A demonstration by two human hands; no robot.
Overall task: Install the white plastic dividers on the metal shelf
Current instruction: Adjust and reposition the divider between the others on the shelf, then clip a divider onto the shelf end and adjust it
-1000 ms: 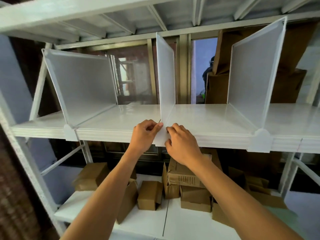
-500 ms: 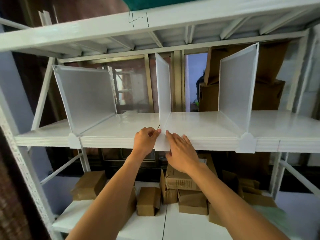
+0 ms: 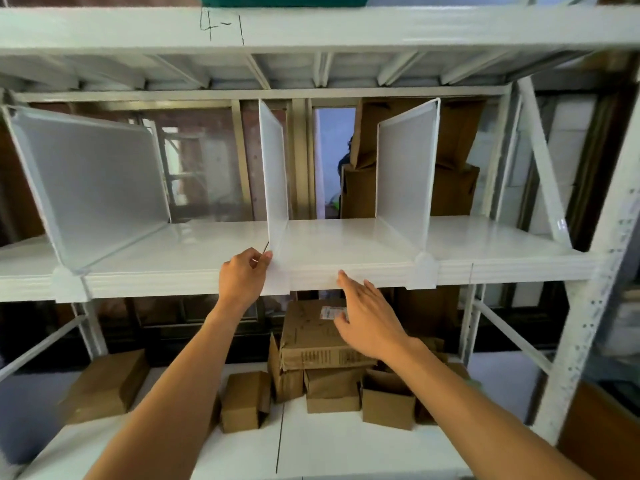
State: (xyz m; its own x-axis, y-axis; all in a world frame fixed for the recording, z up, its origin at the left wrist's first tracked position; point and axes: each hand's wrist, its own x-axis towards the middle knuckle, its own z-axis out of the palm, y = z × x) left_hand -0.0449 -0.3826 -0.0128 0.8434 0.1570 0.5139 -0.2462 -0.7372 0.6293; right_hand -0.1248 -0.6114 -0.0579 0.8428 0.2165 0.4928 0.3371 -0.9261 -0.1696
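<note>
Currently middle divider [image 3: 275,174] upright, running front-to-back; left hand [image 3: 242,278] pinching front base.

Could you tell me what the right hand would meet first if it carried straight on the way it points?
Probably the front edge of the shelf, a little right of the middle divider. The right hand is open, fingertips pointing up at that lip; whether they touch it is unclear.

White plastic dividers [image 3: 275,174], glossy white metal shelf [image 3: 346,244], brown cardboard boxes [image 3: 313,337], teal bin [image 3: 284,0] overhead
</note>
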